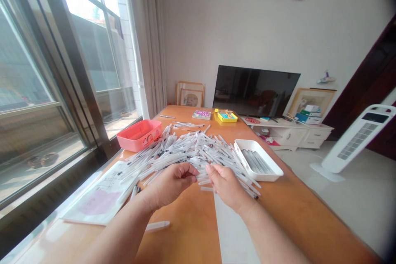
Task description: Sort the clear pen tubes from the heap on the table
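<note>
A wide heap of translucent white pens (185, 148), some with black ends, covers the middle of the table. My left hand (175, 181) is at the near edge of the heap, thumb and fingers pinched together. Close by on its right, my right hand (225, 183) is also closed, thumb against the fingers. Whatever lies between the fingertips is too small to make out against the pens behind. A white tray (276, 173) holding a row of slim grey-dark sticks stands to the right. One loose whitish tube (157, 226) lies near my left forearm.
A pink basket (136, 142) stands left of the heap, above a printed booklet (95, 198). A white strip (232, 231) runs under my right forearm. At the far end lie a small book (201, 114) and a yellow box (227, 117). Windows border the left side.
</note>
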Demonstrator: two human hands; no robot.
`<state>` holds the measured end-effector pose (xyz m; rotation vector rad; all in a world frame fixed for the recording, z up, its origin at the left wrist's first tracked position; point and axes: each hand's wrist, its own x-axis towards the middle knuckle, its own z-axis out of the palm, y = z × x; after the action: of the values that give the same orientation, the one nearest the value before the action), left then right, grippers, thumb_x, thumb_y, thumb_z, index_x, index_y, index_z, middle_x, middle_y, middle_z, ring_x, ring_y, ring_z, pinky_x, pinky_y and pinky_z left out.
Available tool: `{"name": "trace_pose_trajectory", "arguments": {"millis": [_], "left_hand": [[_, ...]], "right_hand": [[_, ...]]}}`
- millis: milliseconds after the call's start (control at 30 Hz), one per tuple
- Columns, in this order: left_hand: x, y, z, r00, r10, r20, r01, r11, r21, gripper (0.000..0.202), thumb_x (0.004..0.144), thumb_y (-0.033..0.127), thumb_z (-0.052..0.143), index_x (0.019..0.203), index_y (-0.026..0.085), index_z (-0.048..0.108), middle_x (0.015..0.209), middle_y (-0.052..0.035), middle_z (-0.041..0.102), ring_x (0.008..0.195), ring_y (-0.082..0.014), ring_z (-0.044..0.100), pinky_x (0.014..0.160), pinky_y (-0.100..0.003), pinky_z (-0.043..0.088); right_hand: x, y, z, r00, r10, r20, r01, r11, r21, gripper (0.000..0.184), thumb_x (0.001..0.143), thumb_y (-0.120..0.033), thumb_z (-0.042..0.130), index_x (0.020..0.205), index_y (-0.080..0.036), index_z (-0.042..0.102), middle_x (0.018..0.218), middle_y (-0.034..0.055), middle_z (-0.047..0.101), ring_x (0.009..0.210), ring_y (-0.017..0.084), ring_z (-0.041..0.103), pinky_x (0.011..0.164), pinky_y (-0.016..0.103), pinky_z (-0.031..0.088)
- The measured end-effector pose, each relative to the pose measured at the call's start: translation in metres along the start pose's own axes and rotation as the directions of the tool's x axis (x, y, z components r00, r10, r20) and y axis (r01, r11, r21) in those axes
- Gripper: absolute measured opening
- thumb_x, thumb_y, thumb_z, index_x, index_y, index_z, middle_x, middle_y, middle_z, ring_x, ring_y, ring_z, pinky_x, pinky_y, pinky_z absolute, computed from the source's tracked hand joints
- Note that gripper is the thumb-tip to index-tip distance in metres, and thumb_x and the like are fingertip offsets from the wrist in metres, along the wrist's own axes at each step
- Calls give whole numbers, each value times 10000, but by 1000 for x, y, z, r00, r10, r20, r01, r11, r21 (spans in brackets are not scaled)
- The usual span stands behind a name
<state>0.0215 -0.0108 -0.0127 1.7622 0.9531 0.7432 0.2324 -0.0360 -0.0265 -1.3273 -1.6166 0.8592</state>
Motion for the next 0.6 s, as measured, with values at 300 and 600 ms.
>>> {"name": "trace_pose_trajectory", "arguments": {"millis": [300,600], "left_hand": [[-1,-2,-2,1000,-25,11,25,1000,16,211,878,379,619,976,200,674,853,-25,649,791,-170,559,716,-277,423],[-2,14,6,988,140,-73,-114,952,283,200,899,291,509,924,209,690,823,-34,672,760,-187,571,679,-279,418]], "right_hand": [[-5,-8,-4,991,-128,-36,123,986,-114,418,986,-539,437,721,-218,481,619,-35,493,594,140,442,557,272,327],[1,5,2,996,-56,-76,48,994,-102,465,977,-581,411,699,-213,474,585,-38,452,574,140,424,531,262,300]]}}
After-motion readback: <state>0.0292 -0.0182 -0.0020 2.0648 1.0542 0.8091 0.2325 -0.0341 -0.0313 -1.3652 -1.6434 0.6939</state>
